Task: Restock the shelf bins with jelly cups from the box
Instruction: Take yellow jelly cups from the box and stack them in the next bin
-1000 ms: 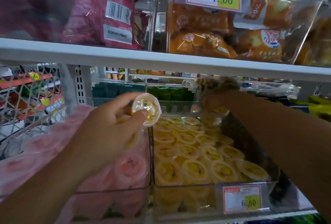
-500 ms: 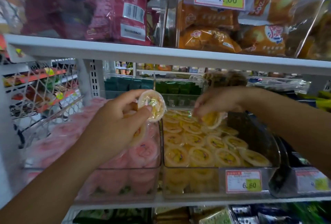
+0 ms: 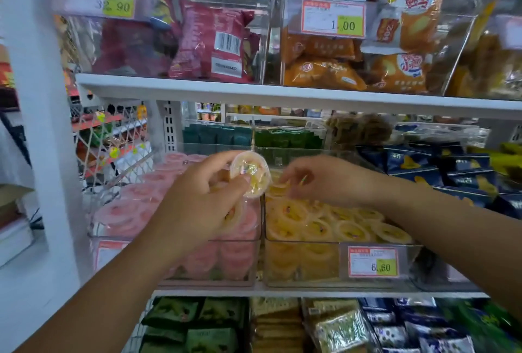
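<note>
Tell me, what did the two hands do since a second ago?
The right hand came forward from the back of the clear bin of yellow jelly cups and slid left, toward the round yellow jelly cup that the left hand pinches. Whether it holds a cup is unclear. The left hand kept its grip and place.

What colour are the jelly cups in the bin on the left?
The jelly cups are pink, best seen in the head view.

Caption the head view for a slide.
Left hand holds a yellow jelly cup beside the right hand, which hovers over the bin of yellow cups.
</note>
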Available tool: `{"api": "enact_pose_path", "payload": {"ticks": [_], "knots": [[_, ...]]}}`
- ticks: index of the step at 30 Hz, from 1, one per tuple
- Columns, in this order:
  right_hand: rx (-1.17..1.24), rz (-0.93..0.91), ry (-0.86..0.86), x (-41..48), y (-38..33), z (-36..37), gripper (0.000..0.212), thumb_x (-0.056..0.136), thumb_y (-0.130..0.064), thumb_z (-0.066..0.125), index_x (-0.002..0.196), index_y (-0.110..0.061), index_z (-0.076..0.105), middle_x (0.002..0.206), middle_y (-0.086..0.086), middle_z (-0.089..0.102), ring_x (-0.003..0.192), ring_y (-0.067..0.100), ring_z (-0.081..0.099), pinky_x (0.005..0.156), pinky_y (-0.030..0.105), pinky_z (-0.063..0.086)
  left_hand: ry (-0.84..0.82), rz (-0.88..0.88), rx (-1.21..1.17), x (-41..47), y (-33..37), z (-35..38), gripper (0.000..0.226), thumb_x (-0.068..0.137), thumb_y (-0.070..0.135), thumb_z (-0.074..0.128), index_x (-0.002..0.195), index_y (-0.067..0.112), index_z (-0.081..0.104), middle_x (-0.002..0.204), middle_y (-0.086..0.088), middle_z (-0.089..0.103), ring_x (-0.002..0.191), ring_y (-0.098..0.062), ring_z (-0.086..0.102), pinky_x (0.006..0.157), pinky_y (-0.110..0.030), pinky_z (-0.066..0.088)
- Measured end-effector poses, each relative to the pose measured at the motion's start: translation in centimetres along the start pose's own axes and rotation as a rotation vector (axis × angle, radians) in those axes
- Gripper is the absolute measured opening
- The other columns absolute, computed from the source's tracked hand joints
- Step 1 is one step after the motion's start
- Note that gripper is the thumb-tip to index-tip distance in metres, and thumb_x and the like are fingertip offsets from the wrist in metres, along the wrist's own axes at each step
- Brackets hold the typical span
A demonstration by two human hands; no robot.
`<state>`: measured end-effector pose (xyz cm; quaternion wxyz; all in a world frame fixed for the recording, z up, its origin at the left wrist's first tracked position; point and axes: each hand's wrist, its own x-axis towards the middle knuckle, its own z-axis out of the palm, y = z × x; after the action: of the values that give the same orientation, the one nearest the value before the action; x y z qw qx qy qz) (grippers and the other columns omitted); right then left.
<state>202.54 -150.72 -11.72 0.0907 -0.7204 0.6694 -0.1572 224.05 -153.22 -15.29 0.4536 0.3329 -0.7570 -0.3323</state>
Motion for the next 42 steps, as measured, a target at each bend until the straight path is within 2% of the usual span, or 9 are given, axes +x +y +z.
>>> {"api": "enact_pose_path", "payload": {"ticks": [5,10,14,23,29,32,36,40,42], "knots": [[0.120,0.143,-0.195,-0.6,2.2,0.6,0.042,0.086,-0.031,0.071,0.126,-0.030,0.059,0.102,-0.001,0.072,0.085,0.015,0.070,0.080,0.028,0.057,-0.022,-0.016,0.004,-0.5,-0.3,0.1,0.030,0.092,0.033,0.061,0.116,0.050,0.058,0.069,0.021,0.065,0.057,0.007,0.058,0.058,-0.018,0.041],[0.396,0.148,-0.141,-0.8,1.7,2.1,0.042,0.083,-0.017,0.075,0.122,-0.020,0.061,0.088,0.003,0.072,0.065,0.007,0.067,0.061,0.017,0.051,-0.044,-0.031,0.033,-1.0,0.1,0.4,0.035,0.092,0.034,0.059,0.124,0.046,0.056,0.059,0.023,0.059,0.050,0.008,0.055,0.053,-0.015,0.038],[0.189,0.094,-0.021,-1.6,1.5,1.6,0.040,0.086,-0.030,0.071,0.123,-0.030,0.059,0.093,-0.011,0.068,0.084,0.005,0.065,0.072,0.019,0.053,-0.072,-0.046,0.052,-1.3,0.4,0.9,0.027,0.092,0.035,0.059,0.109,0.055,0.053,0.059,0.026,0.060,0.051,0.009,0.056,0.053,-0.014,0.039],[0.848,-0.003,0.092,-4.2,1.0,0.4,0.016,0.085,-0.009,0.067,0.101,-0.005,0.070,0.086,0.009,0.072,0.075,0.020,0.067,0.071,0.029,0.056,-0.184,-0.057,0.079,-0.4,2.0,3.5,0.031,0.092,0.050,0.052,0.123,0.056,0.054,0.079,0.022,0.065,0.068,0.007,0.061,0.057,-0.012,0.041],[0.684,0.325,-0.009,-3.9,5.7,-0.8,0.006,0.085,0.000,0.067,0.090,-0.002,0.069,0.069,0.013,0.069,0.055,0.013,0.064,0.049,0.018,0.049,-0.129,-0.125,0.062,-0.5,1.6,2.8,0.026,0.100,0.047,0.035,0.117,0.043,0.055,0.105,0.029,0.054,0.092,0.012,0.048,0.067,-0.015,0.035],[0.737,0.395,-0.028,-3.3,6.6,0.8,0.010,0.083,0.003,0.068,0.092,-0.002,0.067,0.061,0.010,0.068,0.052,0.013,0.065,0.046,0.018,0.050,-0.142,-0.176,-0.050,-0.4,1.8,2.8,0.022,0.098,0.028,0.044,0.106,0.040,0.061,0.110,0.016,0.059,0.099,-0.006,0.056,0.075,-0.027,0.045],[0.803,0.375,-0.013,-3.1,5.8,1.4,0.011,0.083,0.000,0.070,0.093,-0.004,0.066,0.063,0.008,0.068,0.053,0.012,0.065,0.046,0.018,0.049,-0.156,-0.152,-0.105,-0.6,2.1,3.1,0.024,0.096,0.019,0.054,0.110,0.037,0.062,0.113,0.010,0.063,0.091,-0.009,0.067,0.070,-0.025,0.053],[0.261,0.202,0.222,-4.2,4.6,0.7,0.006,0.091,-0.027,0.065,0.091,-0.022,0.069,0.079,-0.010,0.068,0.067,0.000,0.062,0.052,0.006,0.044,-0.107,-0.104,-0.027,-0.4,1.5,3.8,0.038,0.088,0.030,0.069,0.120,0.045,0.054,0.117,0.012,0.064,0.100,-0.007,0.064,0.078,-0.025,0.055],[0.380,0.088,0.239,-5.2,3.5,-0.2,0.013,0.093,-0.032,0.060,0.095,-0.024,0.070,0.083,-0.008,0.071,0.073,0.005,0.066,0.060,0.010,0.049,-0.110,-0.070,-0.017,-0.1,1.6,4.5,0.046,0.085,0.033,0.072,0.124,0.044,0.051,0.119,0.013,0.064,0.100,-0.006,0.064,0.080,-0.030,0.057]]}}
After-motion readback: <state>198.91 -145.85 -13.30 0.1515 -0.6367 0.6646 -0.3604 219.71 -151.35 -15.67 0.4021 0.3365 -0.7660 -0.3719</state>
